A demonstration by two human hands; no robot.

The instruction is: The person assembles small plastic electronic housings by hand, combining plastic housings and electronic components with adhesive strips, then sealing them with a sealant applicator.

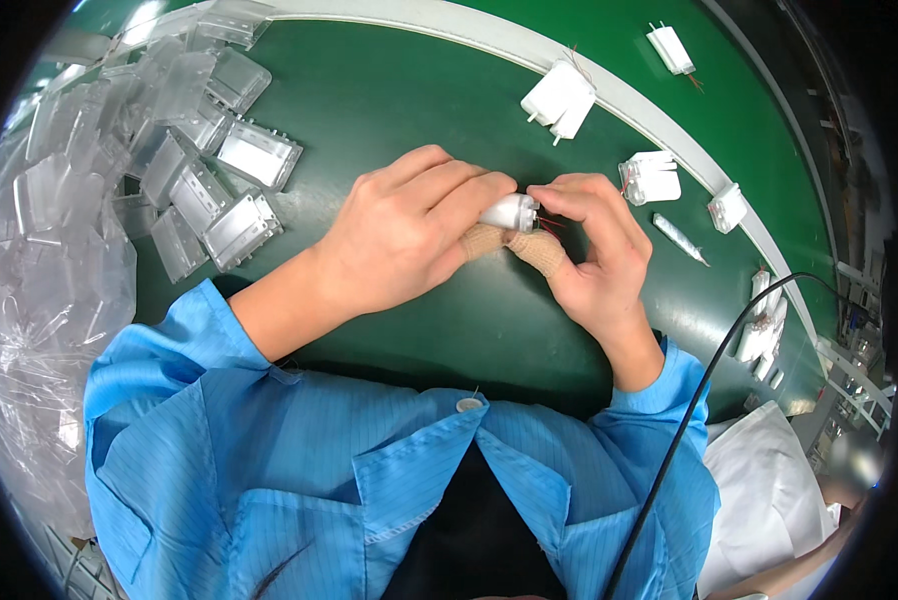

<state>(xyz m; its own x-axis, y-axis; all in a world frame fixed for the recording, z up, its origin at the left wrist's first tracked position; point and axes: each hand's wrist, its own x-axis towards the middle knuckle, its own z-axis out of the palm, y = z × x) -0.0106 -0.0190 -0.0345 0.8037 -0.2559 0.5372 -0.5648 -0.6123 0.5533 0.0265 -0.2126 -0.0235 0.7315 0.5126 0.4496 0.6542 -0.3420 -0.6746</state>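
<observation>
My left hand (399, 225) is closed around a small white casing (507, 212), which has a clear end and thin red wires on its right side. The fingers of my right hand (601, 255) pinch at that wired end, with thumb and forefinger on either side of it. Tan woven coverings wrap both thumbs. My palms hide part of the casing. Beyond my hands, a pair of white casings with prongs and wires (561, 98) lies by the white rail. Another white casing group (651, 178) sits to the right, above a slim white tube (679, 238) with a pointed tip.
Clear plastic shells (259, 155) pile up on the left beside a crumpled clear plastic bag (54, 300). A white curved rail (429, 15) edges the green table (369, 90). More white tubes (764, 325) lie at right. A black cable (704, 385) crosses there, near another person's white sleeve (769, 495).
</observation>
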